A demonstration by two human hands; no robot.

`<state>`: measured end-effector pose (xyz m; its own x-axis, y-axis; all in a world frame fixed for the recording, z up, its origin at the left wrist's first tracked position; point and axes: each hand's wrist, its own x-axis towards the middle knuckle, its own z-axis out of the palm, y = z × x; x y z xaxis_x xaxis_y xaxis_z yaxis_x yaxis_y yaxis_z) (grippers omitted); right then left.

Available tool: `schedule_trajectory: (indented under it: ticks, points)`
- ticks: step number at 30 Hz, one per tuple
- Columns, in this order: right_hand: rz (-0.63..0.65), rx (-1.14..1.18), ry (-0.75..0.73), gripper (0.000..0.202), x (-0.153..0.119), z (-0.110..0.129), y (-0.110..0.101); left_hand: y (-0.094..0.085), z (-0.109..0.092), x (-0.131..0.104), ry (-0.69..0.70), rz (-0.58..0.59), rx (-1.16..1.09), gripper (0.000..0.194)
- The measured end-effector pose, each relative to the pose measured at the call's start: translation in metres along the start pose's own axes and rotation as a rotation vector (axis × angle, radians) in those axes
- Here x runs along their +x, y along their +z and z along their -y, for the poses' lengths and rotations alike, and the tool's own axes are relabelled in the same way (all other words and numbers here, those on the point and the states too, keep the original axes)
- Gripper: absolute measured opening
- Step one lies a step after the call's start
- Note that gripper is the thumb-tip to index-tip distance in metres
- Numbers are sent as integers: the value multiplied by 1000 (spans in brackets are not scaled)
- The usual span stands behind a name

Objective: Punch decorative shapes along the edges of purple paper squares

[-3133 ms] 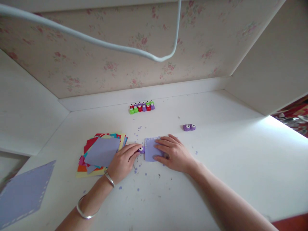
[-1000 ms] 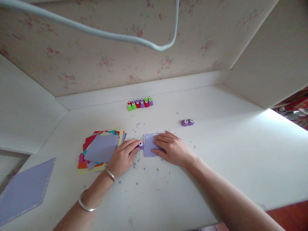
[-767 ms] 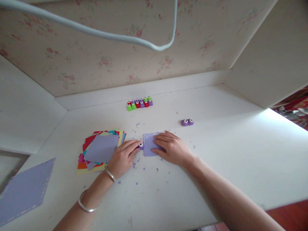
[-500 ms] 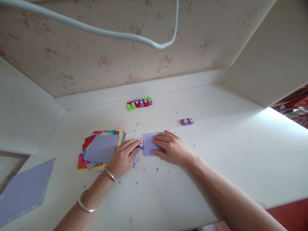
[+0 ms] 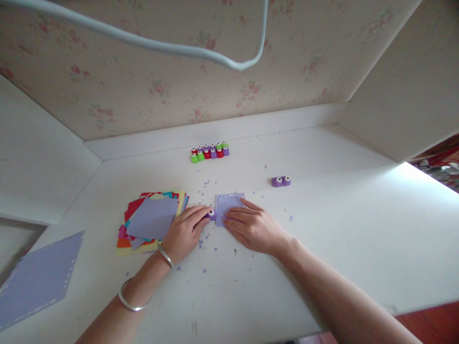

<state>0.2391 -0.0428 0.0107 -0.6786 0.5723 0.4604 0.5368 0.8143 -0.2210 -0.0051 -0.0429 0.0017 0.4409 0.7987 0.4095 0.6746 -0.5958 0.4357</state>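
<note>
Between the fingers and thumb of my left hand (image 5: 186, 229) is a small purple paper punch (image 5: 211, 214) with a white button on top. It sits against the left edge of a small lilac sheet of paper (image 5: 222, 203) that has cut-outs along its top and left edges. My right hand (image 5: 253, 224) lies on the right and lower part of that sheet, fingers stretched out, hiding some of it. Tiny lilac paper bits (image 5: 201, 244) are scattered around both hands.
A stack of coloured paper (image 5: 152, 220) lies left of my left hand. A larger lilac sheet (image 5: 43, 277) with punched edges is at the far left. Two purple punches (image 5: 281, 181) stand at right, and rows of coloured punches (image 5: 210, 153) near the wall. A white cable (image 5: 161, 47) hangs above.
My right hand has slid a little toward me over the sheet, baring more of its top right corner. My left hand keeps the punch at the left edge. The view has shifted slightly.
</note>
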Motion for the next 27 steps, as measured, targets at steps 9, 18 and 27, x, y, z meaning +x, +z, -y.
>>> schedule_trajectory:
  ticks: [9,18,27]
  points:
    - [-77,-195,43,20,3,2,-8,-2,-1,1,-65,-39,-39,25]
    - [-168,133,588,19,1,6,-5,-4,-3,1,-64,-97,-111,30]
    - [-331,407,581,15,10,12,-1,-5,-3,1,-87,-92,-168,23]
